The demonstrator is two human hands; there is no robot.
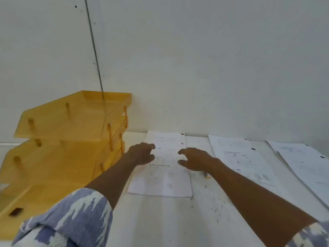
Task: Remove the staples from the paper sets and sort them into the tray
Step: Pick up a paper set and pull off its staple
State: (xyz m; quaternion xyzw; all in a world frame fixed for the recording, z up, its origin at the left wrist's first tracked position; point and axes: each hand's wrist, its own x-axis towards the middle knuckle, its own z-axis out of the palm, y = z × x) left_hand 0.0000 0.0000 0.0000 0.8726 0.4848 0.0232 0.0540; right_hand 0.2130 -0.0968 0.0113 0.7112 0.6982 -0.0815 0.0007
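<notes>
A printed paper set [165, 177] lies on the white table straight ahead, its far end near the wall. My left hand [142, 154] hovers over its left edge with fingers loosely curled and holding nothing. My right hand [194, 159] hovers over its right edge, thumb and fingers spread apart, also holding nothing. A yellow three-tier tray [58, 139] stands at the left against the wall. Two more paper sets lie to the right: one in the middle right [243, 157], another at the far right [306, 163].
A small yellow-tipped tool [207, 175] lies on the table, partly hidden under my right wrist. Tiny dark specks are scattered on the table [178, 220] near the front right of the paper. The white wall stands close behind everything.
</notes>
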